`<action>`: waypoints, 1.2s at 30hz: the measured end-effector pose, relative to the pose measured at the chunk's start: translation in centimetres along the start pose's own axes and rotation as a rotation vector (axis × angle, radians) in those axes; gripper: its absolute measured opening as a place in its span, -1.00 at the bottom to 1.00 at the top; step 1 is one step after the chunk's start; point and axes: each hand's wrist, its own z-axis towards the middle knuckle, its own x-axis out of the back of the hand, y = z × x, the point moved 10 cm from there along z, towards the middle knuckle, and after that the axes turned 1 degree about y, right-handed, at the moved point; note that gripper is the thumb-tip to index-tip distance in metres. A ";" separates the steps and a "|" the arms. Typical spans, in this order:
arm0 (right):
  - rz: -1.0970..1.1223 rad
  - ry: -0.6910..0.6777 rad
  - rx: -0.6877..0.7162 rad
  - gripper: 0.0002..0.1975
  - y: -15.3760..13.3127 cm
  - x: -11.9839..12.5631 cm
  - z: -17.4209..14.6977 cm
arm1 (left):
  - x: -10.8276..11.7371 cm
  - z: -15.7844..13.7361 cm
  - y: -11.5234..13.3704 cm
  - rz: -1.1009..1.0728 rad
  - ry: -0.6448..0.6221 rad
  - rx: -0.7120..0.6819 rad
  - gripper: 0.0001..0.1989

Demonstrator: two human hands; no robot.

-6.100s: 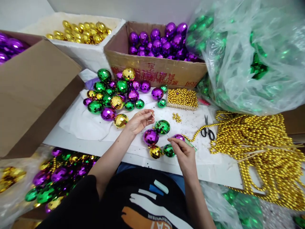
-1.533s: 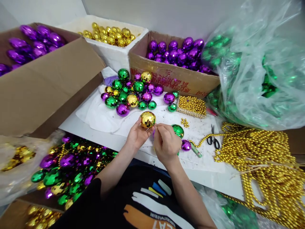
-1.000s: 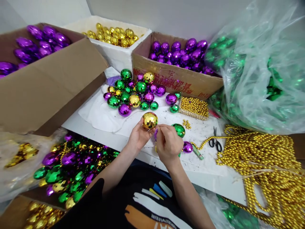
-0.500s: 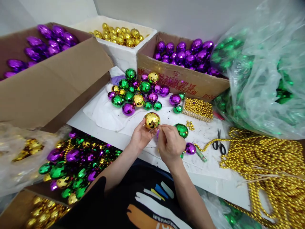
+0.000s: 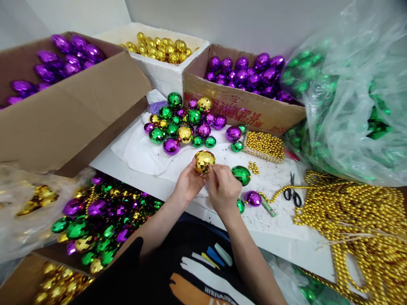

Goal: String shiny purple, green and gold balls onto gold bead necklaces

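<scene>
My left hand (image 5: 190, 183) grips a shiny gold faceted ball (image 5: 204, 162) by its left and lower side, above the white cloth. Close against the ball's lower right, my right hand (image 5: 224, 186) is closed in a pinch. What lies between those fingertips is too small to make out, perhaps a thin thread. Just right of the right hand rest a green faceted ball (image 5: 241, 175), a purple ball (image 5: 253, 198) and a smaller green ball (image 5: 241, 206), partly hidden by the hand. A gold bead string (image 5: 276, 192) runs from near the purple ball to the right.
A pile of green, purple and gold balls (image 5: 184, 123) sits behind my hands. Around it stand a box of purple balls (image 5: 244, 108), a white foam box (image 5: 165, 74) and a cardboard box (image 5: 73, 110). Right are a bead tray (image 5: 264, 146), black scissors (image 5: 292, 195) and heaped gold bead strings (image 5: 359, 220).
My right hand has shifted slightly left and up against the gold ball. The ball has turned a little and moved slightly right, and more of the small green ball shows.
</scene>
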 end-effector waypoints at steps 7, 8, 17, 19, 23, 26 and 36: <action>0.257 -0.024 -0.374 -0.88 3.8 2.4 0.2 | -5.4 -3.2 2.9 0.375 -0.321 -0.272 -0.58; 0.321 -0.025 -0.435 -0.88 4.5 2.8 0.4 | -6.6 -3.8 3.7 0.438 -0.353 -0.336 -0.58; 0.650 -0.288 -0.668 -0.84 8.9 0.4 2.7 | -16.5 -6.6 11.1 0.890 -0.429 -0.972 -0.79; 0.591 -0.243 -0.582 -0.77 8.6 1.6 4.5 | -18.5 -7.6 11.3 0.968 -0.493 -1.063 -0.81; 0.463 -0.156 -0.357 -0.66 5.9 4.0 7.8 | -22.1 -9.3 10.4 1.105 -0.629 -1.142 -0.81; 0.470 -0.244 -0.279 -0.75 4.1 2.9 8.8 | -24.2 -10.2 9.4 1.150 -0.698 -1.151 -0.79; 1.042 -0.288 -0.570 -0.70 5.4 -1.9 10.1 | -21.3 -6.3 9.0 1.159 -0.781 -0.851 -0.44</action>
